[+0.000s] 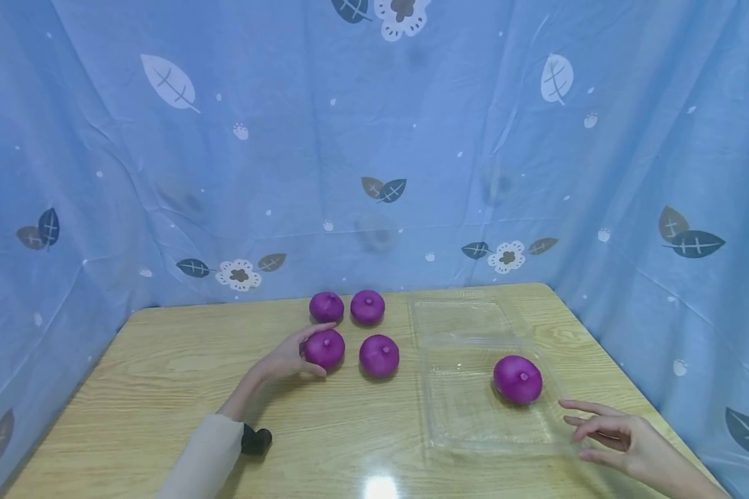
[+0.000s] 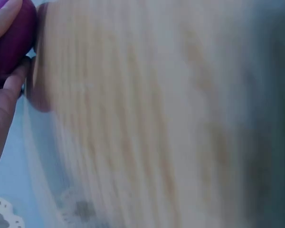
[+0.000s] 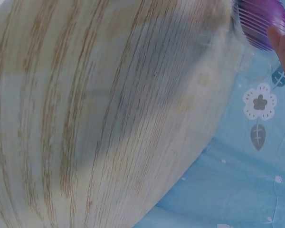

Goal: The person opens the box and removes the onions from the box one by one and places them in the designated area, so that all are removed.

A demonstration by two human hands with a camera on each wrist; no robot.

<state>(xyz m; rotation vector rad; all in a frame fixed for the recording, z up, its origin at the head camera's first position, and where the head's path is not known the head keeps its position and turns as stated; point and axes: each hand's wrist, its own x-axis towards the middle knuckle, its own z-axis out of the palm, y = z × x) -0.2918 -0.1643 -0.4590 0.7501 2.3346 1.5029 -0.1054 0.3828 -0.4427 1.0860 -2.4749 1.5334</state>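
My left hand (image 1: 290,359) holds a purple onion (image 1: 324,349) at the front left of a group of onions, thumb on the near side and fingers on the far side. In the left wrist view that onion (image 2: 9,45) sits between the fingers, at the upper left. Beside it is another onion (image 1: 379,356), with an onion (image 1: 326,307) and a further onion (image 1: 367,307) behind. A clear plastic clamshell box (image 1: 455,436) lies unfolded on the right, one onion (image 1: 518,380) in its near half. My right hand (image 1: 621,440), fingers loosely bent and holding nothing, hovers by the box's right edge.
The wooden table (image 1: 162,374) has a blue patterned curtain (image 1: 287,152) along its back and sides. The box's other half (image 1: 462,319) lies flat toward the back edge. A black strap piece (image 1: 256,440) sticks out at the left wrist.
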